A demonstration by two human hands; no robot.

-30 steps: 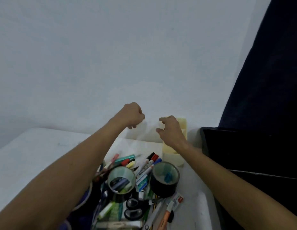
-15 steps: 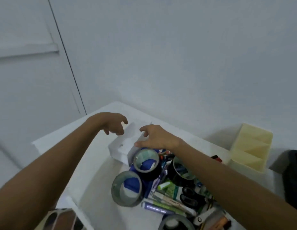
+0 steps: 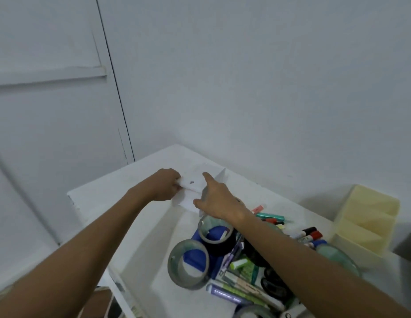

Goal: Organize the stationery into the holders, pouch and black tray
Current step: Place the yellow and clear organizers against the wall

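A white box-shaped holder (image 3: 195, 188) stands on the white table (image 3: 135, 216) near its far left corner. My left hand (image 3: 166, 188) grips the holder's left end with curled fingers. My right hand (image 3: 217, 198) rests against its right side, index finger stretched along the top and thumb at the front face. A pile of stationery lies below my right arm: grey tape rolls (image 3: 188, 267), a black tape roll (image 3: 219, 243), markers (image 3: 311, 235), pens and scissors (image 3: 273, 286). A cream divided holder (image 3: 365, 223) stands at the right.
The wall rises right behind the table, with a door at the left. The table's left edge (image 3: 71, 198) drops off close to my left hand. Something brown (image 3: 99, 304) sits below the table at the bottom left.
The view has swung left, away from the cream holder and the black tray. Both hands have come onto the white holder; half a second ago they hovered just beside it.
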